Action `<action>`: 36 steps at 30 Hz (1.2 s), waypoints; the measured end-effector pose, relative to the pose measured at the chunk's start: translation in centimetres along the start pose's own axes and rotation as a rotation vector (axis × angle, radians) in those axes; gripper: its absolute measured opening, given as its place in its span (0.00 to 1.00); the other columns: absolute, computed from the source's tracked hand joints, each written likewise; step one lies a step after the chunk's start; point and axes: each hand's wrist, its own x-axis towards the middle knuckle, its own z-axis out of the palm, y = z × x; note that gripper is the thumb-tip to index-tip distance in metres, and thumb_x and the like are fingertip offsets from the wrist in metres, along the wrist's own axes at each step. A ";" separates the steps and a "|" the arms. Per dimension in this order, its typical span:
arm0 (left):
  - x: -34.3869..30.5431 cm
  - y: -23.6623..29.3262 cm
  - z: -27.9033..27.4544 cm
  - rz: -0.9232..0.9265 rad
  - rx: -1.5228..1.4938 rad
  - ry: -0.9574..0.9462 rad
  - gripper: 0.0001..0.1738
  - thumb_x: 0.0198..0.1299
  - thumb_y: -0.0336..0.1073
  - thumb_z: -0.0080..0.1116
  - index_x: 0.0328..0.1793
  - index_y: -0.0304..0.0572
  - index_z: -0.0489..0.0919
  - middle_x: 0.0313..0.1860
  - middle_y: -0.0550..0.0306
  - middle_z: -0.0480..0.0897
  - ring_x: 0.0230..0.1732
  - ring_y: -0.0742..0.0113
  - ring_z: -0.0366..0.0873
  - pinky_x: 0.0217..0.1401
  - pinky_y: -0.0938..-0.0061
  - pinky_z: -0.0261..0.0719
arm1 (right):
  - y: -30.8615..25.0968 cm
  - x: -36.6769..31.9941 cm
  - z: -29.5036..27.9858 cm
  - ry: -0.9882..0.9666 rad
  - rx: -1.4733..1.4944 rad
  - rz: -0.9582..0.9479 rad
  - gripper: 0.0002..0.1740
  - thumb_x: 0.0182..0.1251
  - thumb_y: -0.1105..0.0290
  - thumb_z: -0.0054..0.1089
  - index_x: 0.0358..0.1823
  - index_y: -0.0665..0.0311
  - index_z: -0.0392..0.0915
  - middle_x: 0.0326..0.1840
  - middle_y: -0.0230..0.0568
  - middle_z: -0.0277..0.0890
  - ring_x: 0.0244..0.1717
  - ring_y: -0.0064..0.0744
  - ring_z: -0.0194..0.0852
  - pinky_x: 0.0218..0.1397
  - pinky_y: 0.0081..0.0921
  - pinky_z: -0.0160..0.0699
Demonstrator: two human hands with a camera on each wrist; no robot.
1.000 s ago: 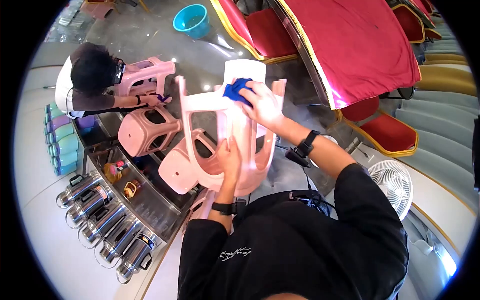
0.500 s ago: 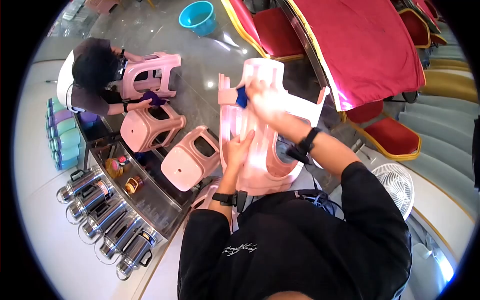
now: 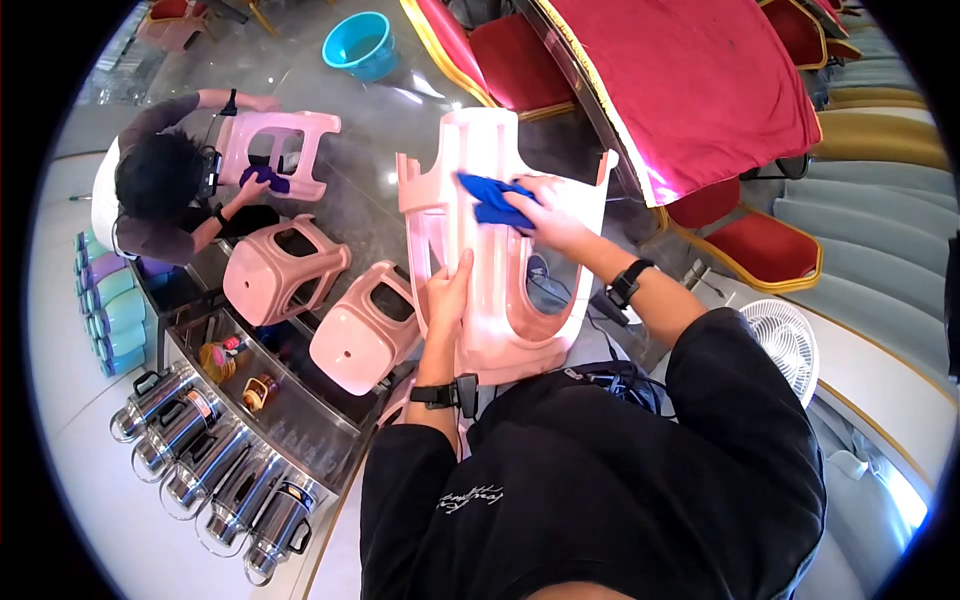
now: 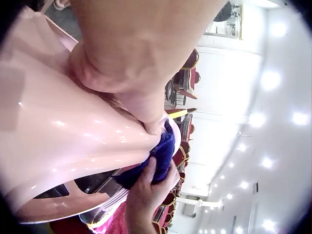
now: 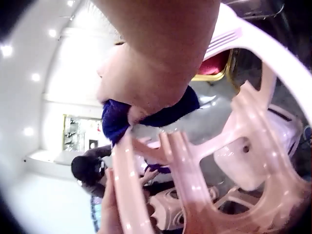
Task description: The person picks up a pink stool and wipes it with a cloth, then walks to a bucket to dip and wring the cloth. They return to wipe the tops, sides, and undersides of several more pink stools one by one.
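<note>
A pink plastic stool [image 3: 505, 350] is tipped in front of me, its legs pointing away and its seat end near my body. My left hand [image 3: 448, 296] grips the edge of its left side, with thumb and fingers on either side of the plastic in the right wrist view. A crumpled blue cloth [image 3: 490, 195] lies against the stool's upper leg part, held in my right hand [image 3: 552, 215]. In the left wrist view, the right thumb and fingers pinch the cloth [image 4: 163, 151] close to the left fingertips.
To the left stand two more pink stools [image 3: 350, 345], [image 3: 268, 275]. Beyond them another person [image 3: 165, 185] handles a stool [image 3: 265, 140] with a purple cloth. Steel flasks [image 3: 235, 495] line the left shelf. A blue bucket [image 3: 360, 48], red-covered table [image 3: 690, 90] and white fan [image 3: 782, 350] surround me.
The stool in my hands swung right, then back left. My right hand moved with the cloth over its upper leg part, and more cloth now shows. The other person's purple cloth shifted left.
</note>
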 end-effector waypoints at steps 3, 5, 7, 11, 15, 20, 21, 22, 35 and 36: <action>1.5 -2.1 -0.9 0.006 -0.125 -0.073 0.31 0.70 0.62 0.64 0.36 0.35 0.87 0.29 0.65 0.82 0.27 0.81 0.74 0.30 0.81 0.71 | 3.1 -4.7 -1.7 -0.072 0.091 0.274 0.42 0.49 0.77 0.74 0.70 0.56 0.72 0.73 0.56 0.67 0.74 0.62 0.65 0.79 0.48 0.64; 1.4 -3.1 -1.4 -0.031 -0.151 -0.062 0.30 0.71 0.61 0.63 0.34 0.38 0.86 0.28 0.67 0.82 0.26 0.82 0.73 0.29 0.81 0.70 | 5.9 -8.1 -1.4 -0.018 0.164 0.437 0.43 0.51 0.84 0.66 0.73 0.60 0.69 0.79 0.61 0.60 0.78 0.64 0.60 0.82 0.47 0.61; 1.4 -3.3 -1.6 -0.046 -0.135 -0.084 0.30 0.72 0.61 0.62 0.33 0.40 0.85 0.28 0.68 0.81 0.26 0.82 0.72 0.28 0.82 0.69 | 6.9 -8.6 0.1 0.092 0.168 0.573 0.32 0.64 0.77 0.65 0.71 0.67 0.70 0.73 0.63 0.69 0.73 0.62 0.69 0.77 0.44 0.68; 1.0 -3.9 -2.0 -0.061 -0.147 -0.175 0.29 0.73 0.60 0.60 0.36 0.40 0.85 0.28 0.67 0.82 0.25 0.82 0.74 0.28 0.82 0.70 | -0.9 -2.7 2.8 0.246 0.128 0.598 0.28 0.67 0.73 0.67 0.67 0.72 0.74 0.69 0.62 0.74 0.70 0.63 0.72 0.74 0.44 0.71; 1.0 -2.5 -4.5 -0.164 -0.174 -0.256 0.32 0.76 0.62 0.52 0.56 0.37 0.83 0.43 0.58 0.87 0.40 0.73 0.85 0.42 0.78 0.83 | -0.4 -3.3 2.5 0.038 0.172 0.278 0.42 0.51 0.85 0.65 0.73 0.60 0.74 0.76 0.53 0.70 0.78 0.58 0.65 0.81 0.45 0.64; -0.9 -2.1 -5.3 -0.132 -0.264 -0.179 0.36 0.78 0.63 0.47 0.67 0.35 0.79 0.53 0.54 0.87 0.50 0.67 0.87 0.51 0.72 0.87 | 7.7 -13.7 4.6 0.223 0.157 1.109 0.20 0.70 0.65 0.68 0.58 0.67 0.83 0.48 0.58 0.87 0.50 0.50 0.89 0.55 0.37 0.83; -1.0 -1.8 -5.6 -0.128 -0.274 -0.191 0.34 0.78 0.61 0.47 0.68 0.35 0.78 0.56 0.53 0.86 0.54 0.65 0.86 0.55 0.71 0.86 | 7.2 -13.4 2.8 0.144 0.050 1.272 0.18 0.71 0.62 0.67 0.55 0.67 0.83 0.46 0.59 0.86 0.47 0.50 0.89 0.52 0.38 0.83; -1.2 -1.5 -5.8 -0.123 -0.290 -0.199 0.33 0.79 0.58 0.47 0.69 0.35 0.77 0.59 0.51 0.85 0.58 0.64 0.84 0.59 0.70 0.84 | 8.6 -15.2 3.4 0.207 0.047 1.281 0.18 0.74 0.59 0.65 0.51 0.69 0.84 0.41 0.52 0.88 0.42 0.41 0.88 0.48 0.36 0.82; 1.7 4.5 3.6 0.182 -0.442 -0.376 0.42 0.81 0.63 0.26 0.80 0.32 0.64 0.75 0.48 0.74 0.77 0.60 0.68 0.85 0.62 0.57 | -4.3 1.9 -1.2 0.049 0.274 0.200 0.28 0.61 0.66 0.69 0.65 0.57 0.82 0.75 0.52 0.71 0.75 0.57 0.66 0.79 0.53 0.62; 1.6 6.6 3.3 0.181 -0.464 -0.411 0.46 0.80 0.68 0.22 0.80 0.32 0.63 0.75 0.47 0.75 0.77 0.60 0.69 0.85 0.62 0.57 | -5.9 0.3 -1.5 0.002 0.280 0.175 0.32 0.59 0.68 0.69 0.68 0.52 0.80 0.76 0.50 0.70 0.76 0.57 0.66 0.81 0.52 0.61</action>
